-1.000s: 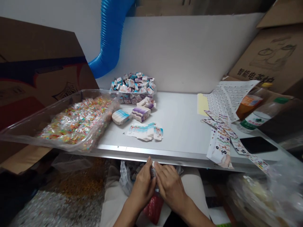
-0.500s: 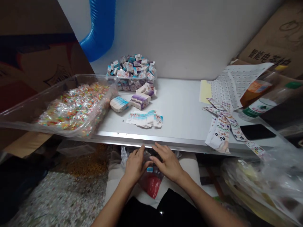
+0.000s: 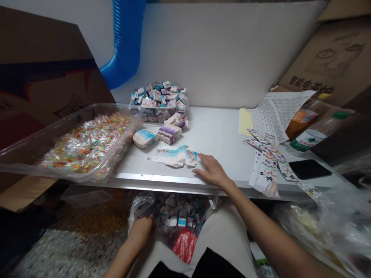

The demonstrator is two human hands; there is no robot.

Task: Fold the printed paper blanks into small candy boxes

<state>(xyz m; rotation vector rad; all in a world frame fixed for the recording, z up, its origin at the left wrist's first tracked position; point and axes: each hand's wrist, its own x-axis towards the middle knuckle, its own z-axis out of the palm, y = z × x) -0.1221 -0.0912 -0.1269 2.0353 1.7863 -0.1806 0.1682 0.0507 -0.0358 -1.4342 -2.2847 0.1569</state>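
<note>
- The left hand (image 3: 141, 231) lies at the left side of a clear bag (image 3: 141, 204); its fingers are curled, their grip indeterminable.
- Small boxes (image 3: 182, 216) fill the bag.
- The right hand (image 3: 213, 172), fingers apart, adjoins the right end of fanned flat cartons (image 3: 174, 156) on the tabletop (image 3: 222, 143).
- Behind stands a heaped tub (image 3: 165, 109).

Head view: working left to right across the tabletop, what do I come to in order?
Clear plastic tray, blue-striped stack, fanned flat cards, right hand, yellow paper, flat black slab.
</note>
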